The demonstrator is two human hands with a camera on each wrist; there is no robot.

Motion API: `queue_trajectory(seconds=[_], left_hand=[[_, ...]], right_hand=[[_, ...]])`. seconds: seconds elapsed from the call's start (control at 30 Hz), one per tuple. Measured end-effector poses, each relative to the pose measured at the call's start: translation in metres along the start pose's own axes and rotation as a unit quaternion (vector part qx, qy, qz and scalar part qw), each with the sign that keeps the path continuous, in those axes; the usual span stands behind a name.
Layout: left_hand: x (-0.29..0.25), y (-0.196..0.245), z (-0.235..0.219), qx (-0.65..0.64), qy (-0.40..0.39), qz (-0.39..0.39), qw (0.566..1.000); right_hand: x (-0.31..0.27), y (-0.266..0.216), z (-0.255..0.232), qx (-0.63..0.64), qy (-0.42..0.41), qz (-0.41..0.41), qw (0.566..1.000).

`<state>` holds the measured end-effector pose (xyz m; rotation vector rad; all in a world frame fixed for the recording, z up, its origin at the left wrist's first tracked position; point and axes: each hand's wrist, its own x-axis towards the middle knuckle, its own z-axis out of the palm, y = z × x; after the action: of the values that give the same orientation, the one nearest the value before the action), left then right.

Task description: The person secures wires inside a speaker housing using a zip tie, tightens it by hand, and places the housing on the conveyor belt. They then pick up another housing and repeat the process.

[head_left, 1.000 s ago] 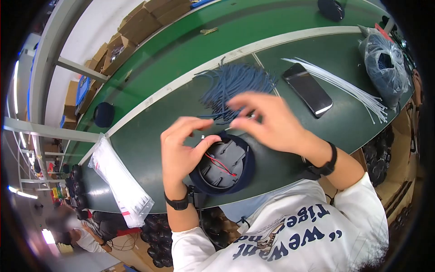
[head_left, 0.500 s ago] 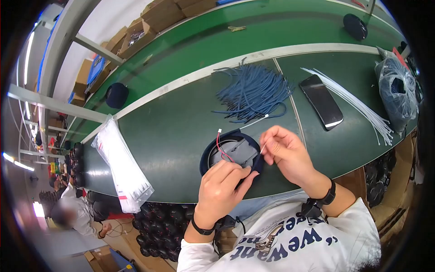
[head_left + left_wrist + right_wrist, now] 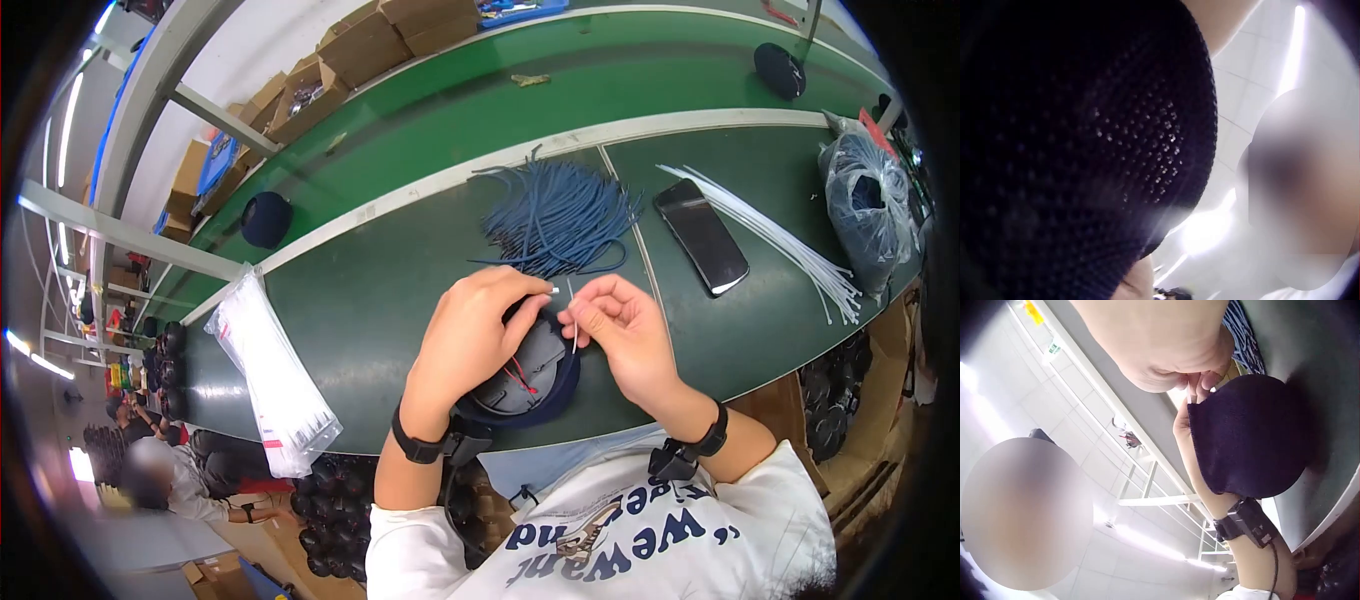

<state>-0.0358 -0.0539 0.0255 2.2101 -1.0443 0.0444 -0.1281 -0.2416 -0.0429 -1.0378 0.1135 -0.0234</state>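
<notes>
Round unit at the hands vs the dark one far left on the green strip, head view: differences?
Pose: the near unit has its open side facing the camera; the far unit shows a dark rounded outside.
Contents: gray plastic and red wire show in the near unit, none in the far unit.
Hands: the left hand partly hides the near unit; the far unit is untouched.
Both: dark-sided, rounded.

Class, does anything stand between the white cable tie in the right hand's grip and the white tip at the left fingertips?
Nothing visible does. In the head view, a narrow gap separates the white cable tie from the white tip; the navy fabric-covered housing lies below, not between.
</notes>
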Motion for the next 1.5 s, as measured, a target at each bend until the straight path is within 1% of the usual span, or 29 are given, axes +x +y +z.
queue_trajectory(seconds=[0.03, 0.1, 0.13, 0.27, 0.37, 0.47, 0.67, 0.8, 0.9, 1.0, 1.03, 1.13, 1.23, 1.27, 1.37, 1.47, 1.5], left_hand=[[0.003, -0.006, 0.003, -0.041, -0.023, -0.02, 0.999], [0.004, -0.008, 0.008, -0.049, 0.021, -0.002, 0.999], [0.002, -0.008, 0.011, -0.056, 0.042, 0.004, 0.998], [0.0, -0.004, 0.008, -0.065, 0.021, -0.048, 0.996], [-0.001, -0.006, 0.01, -0.067, 0.036, -0.026, 0.997], [-0.002, -0.011, 0.013, -0.059, 0.054, 0.017, 0.997], [-0.002, -0.011, 0.012, -0.072, 0.057, 0.018, 0.996], [-0.004, -0.009, 0.012, -0.062, 0.048, 0.038, 0.996], [-0.005, -0.009, 0.012, -0.072, 0.038, 0.057, 0.995], [-0.003, -0.011, 0.01, -0.085, 0.035, 0.057, 0.994], [-0.003, -0.011, 0.009, -0.086, 0.029, 0.059, 0.994], [-0.002, -0.011, 0.009, -0.097, 0.012, 0.075, 0.992], [-0.003, -0.016, 0.01, -0.11, 0.001, 0.109, 0.988], [-0.003, -0.017, 0.01, -0.114, -0.001, 0.123, 0.986], [-0.006, -0.017, 0.011, -0.115, -0.021, 0.115, 0.986], [-0.007, -0.011, -0.003, -0.045, -0.006, 0.135, 0.99], [-0.01, -0.013, -0.006, -0.048, -0.016, 0.132, 0.99]], right_hand=[[-0.001, 0.002, 0.001, -0.016, 0.002, 0.007, 1.0], [-0.003, 0.0, 0.004, -0.042, 0.009, 0.037, 0.998], [-0.004, 0.0, 0.004, -0.039, 0.007, 0.028, 0.999], [-0.004, 0.003, 0.004, -0.027, -0.012, 0.004, 1.0], [-0.003, 0.002, 0.004, -0.026, -0.017, 0.007, 0.999], [-0.002, 0.002, 0.004, -0.026, -0.018, 0.005, 0.999], [-0.004, 0.003, 0.005, -0.035, -0.011, -0.005, 0.999], [-0.003, 0.006, 0.006, -0.018, -0.015, -0.02, 1.0], [-0.003, 0.0, 0.016, 0.008, 0.008, -0.035, 0.999], [0.012, -0.003, 0.005, 0.049, -0.011, 0.061, 0.997], [0.016, 0.0, 0.002, 0.034, -0.018, 0.076, 0.996], [0.024, -0.003, -0.006, 0.097, -0.061, 0.102, 0.988], [0.027, 0.005, -0.01, 0.113, -0.043, 0.066, 0.99], [0.027, 0.007, -0.009, 0.114, -0.022, 0.053, 0.992], [0.029, 0.012, -0.008, 0.122, 0.028, 0.007, 0.992], [0.026, 0.011, -0.007, 0.134, 0.033, -0.015, 0.99], [0.028, 0.011, -0.012, 0.134, 0.026, -0.023, 0.99]])
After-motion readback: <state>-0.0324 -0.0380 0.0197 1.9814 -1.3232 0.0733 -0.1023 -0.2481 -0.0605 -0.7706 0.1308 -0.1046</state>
